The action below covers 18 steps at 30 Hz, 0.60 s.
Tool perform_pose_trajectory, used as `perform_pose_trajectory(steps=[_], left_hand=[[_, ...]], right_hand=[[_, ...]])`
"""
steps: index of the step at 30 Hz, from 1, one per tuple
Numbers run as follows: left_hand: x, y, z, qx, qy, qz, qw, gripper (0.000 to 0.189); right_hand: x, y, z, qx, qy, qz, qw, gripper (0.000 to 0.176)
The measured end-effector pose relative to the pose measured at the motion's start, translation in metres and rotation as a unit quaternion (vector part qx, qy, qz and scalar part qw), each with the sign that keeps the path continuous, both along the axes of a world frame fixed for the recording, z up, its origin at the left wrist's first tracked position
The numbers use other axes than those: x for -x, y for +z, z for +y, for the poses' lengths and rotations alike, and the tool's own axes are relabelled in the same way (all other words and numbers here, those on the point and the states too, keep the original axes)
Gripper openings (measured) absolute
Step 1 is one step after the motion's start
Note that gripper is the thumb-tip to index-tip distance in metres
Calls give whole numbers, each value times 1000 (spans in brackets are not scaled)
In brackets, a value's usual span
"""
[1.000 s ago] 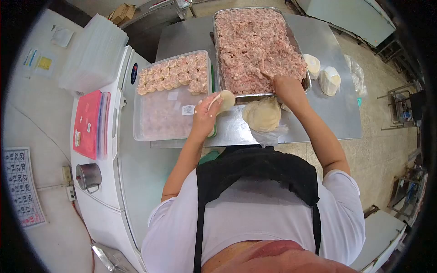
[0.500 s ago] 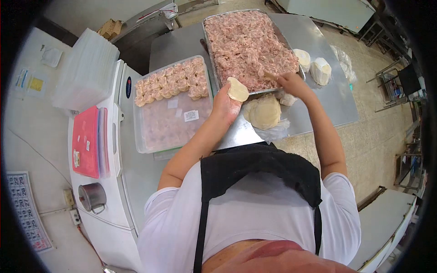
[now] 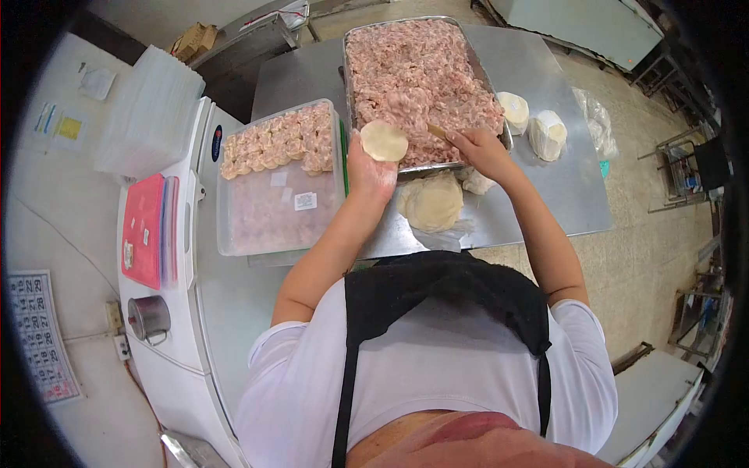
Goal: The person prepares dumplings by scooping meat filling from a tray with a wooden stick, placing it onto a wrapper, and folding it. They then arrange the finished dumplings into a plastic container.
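A round dough wrapper (image 3: 384, 141) lies across the raised fingers of my left hand (image 3: 370, 175), held at the near left corner of a metal tray (image 3: 433, 166). Ground meat filling (image 3: 413, 70) fills that tray. My right hand (image 3: 481, 152) grips a flat wooden spatula (image 3: 438, 133), its tip over the filling beside the wrapper. Just in front of the tray sits a stack of wrappers (image 3: 433, 203) on plastic. To the left, a clear plastic container (image 3: 261, 230) carries rows of filled dumplings (image 3: 277, 144) along its far half.
Two wrapped white stacks (image 3: 548, 136) and a plastic bag (image 3: 595, 125) are on the steel table (image 3: 558, 191) at right. At left, a white freezer (image 3: 160, 351) bears pink lids (image 3: 144, 234), a metal pot (image 3: 149, 317) and stacked clear lids (image 3: 152, 117).
My left hand has moved slightly left and up with the wrapper, which now faces up more. My right hand has drawn the spatula up, so more of its blade shows. The view has shifted slightly.
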<state>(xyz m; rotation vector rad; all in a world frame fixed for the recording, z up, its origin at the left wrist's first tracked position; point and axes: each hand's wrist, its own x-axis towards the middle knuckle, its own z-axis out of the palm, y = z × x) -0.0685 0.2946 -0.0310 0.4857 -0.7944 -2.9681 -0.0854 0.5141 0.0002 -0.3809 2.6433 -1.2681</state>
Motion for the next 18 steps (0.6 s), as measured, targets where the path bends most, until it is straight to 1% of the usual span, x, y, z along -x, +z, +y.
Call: perform_pose_trajectory(steps=[1,2,3,4,5,7,8,9,10,11,12,13,15,16,18], left_hand=[[3,11,9,1,4,-1,1000,53],[7,23,17,-34,-3,2,999,57],[14,29,26,-70,-11,5,997,61],[25,28,33,-70,-12,65,995,71],[28,30,36,-69,-9,65,995,71],[33,38,38,-105,-7,13,994,77],[40,26,36,-136,24,-15,990,82],[42,19,35,-135,29,-14,990,82],[41,13,33,-94,35,2,995,81],[41,8,32,-53,40,17,998,80],[44,4,32,-37,36,27,998,81],[43,10,36,-36,41,26,998,81],[41,23,46,-5,52,-9,999,82],[36,30,51,-4,57,-11,998,82],[28,44,55,13,58,-27,998,81]], right_hand=[[-1,11,-1,36,-22,-74,996,38],[1,7,-2,37,-19,-75,996,38],[5,-1,-3,48,-2,-52,997,37],[8,-8,-2,59,15,-29,998,36],[11,-13,3,60,19,-29,998,36],[14,-12,15,36,79,80,993,34],[19,-8,30,-30,106,134,985,28],[16,12,37,-29,111,135,984,28],[11,32,43,-129,112,156,973,26],[9,41,46,-228,112,176,951,24],[10,36,46,-166,111,227,953,23],[14,25,44,-164,117,226,953,23],[23,6,42,-146,168,222,949,21],[22,15,46,-144,173,220,949,21],[27,45,56,-262,181,234,919,20]])
